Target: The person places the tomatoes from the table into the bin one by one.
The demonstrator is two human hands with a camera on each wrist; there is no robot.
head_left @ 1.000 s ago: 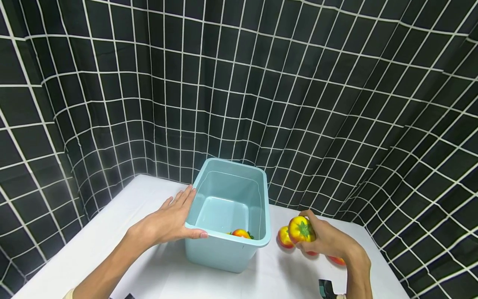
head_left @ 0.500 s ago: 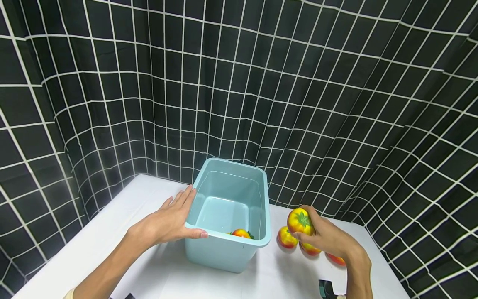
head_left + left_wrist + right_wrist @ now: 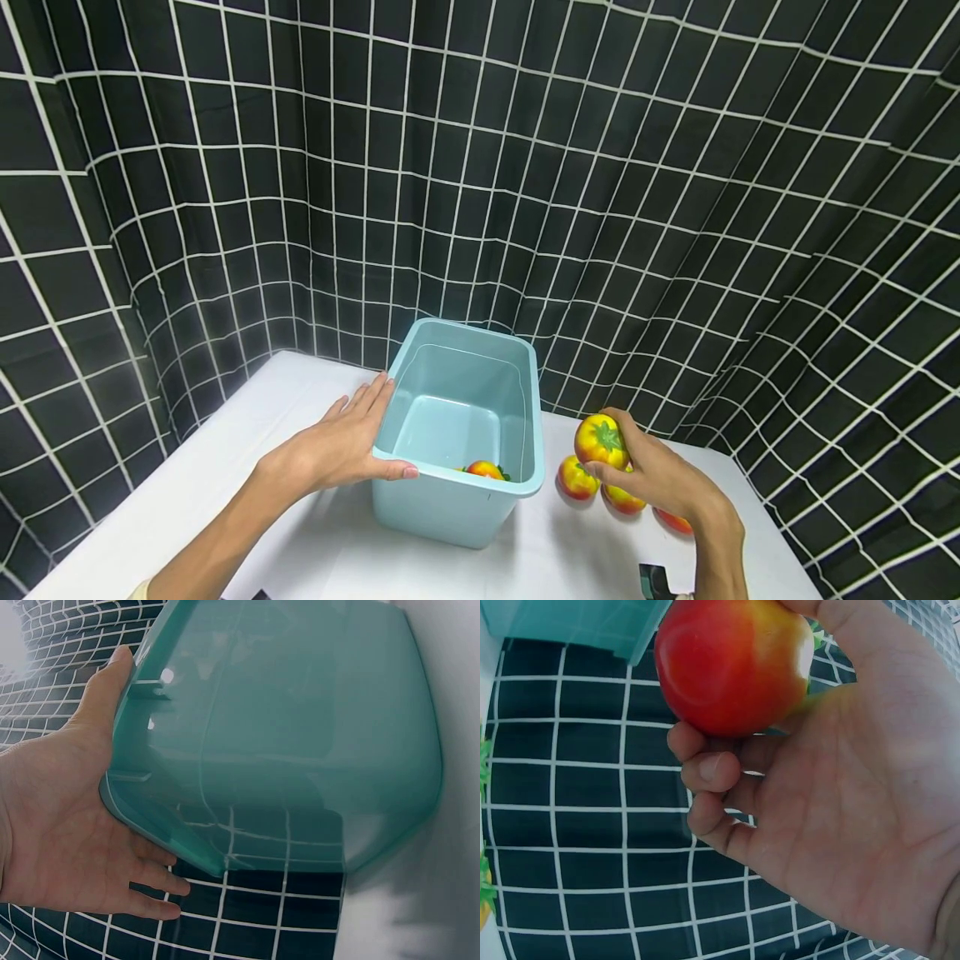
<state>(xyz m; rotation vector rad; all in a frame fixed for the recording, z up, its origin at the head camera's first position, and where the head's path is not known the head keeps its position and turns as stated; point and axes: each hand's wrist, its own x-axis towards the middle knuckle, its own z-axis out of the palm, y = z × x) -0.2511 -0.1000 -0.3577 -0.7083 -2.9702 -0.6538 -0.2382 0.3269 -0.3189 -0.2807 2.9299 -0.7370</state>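
Observation:
My left hand rests with straight fingers on the left rim of a light blue plastic bin, its thumb over the front rim. The left wrist view shows the palm against the bin's edge, fingers extended. To the right of the bin, my right hand holds a red-and-yellow persimmon, green calyx showing, above others on the table. In the right wrist view the persimmon's red underside sits between thumb and fingers. Another persimmon is partly visible inside the bin, behind its front wall.
Below and around the right hand lie a persimmon, a second persimmon and a third, partly hidden persimmon. The white table ends at a black curtain with white grid lines.
My right hand has shifted slightly up and left with the persimmon, uncovering more of the ones beneath. The left hand and the bin keep their place.

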